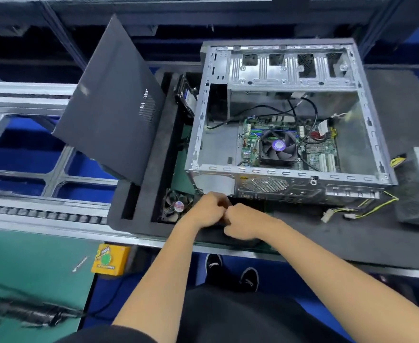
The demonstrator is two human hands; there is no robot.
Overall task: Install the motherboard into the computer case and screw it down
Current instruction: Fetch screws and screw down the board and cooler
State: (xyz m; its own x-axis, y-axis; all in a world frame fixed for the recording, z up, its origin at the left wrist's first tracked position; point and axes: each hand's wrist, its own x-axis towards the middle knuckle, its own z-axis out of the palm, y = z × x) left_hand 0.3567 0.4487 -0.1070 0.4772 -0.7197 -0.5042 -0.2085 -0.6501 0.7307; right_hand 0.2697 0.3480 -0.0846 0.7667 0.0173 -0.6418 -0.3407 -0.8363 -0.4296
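I'm seeing the motherboard [287,144] lying inside the computer case [287,174], far beyond my left hand [209,209] and right hand [240,222]; both are curling knuckle-to-knuckle, contents indiscernible.

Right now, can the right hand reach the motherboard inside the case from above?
Probably yes. The computer case lies open side up, so the motherboard is uncovered; only loose black cables cross it. The right hand is in front of the case, beside the left hand.
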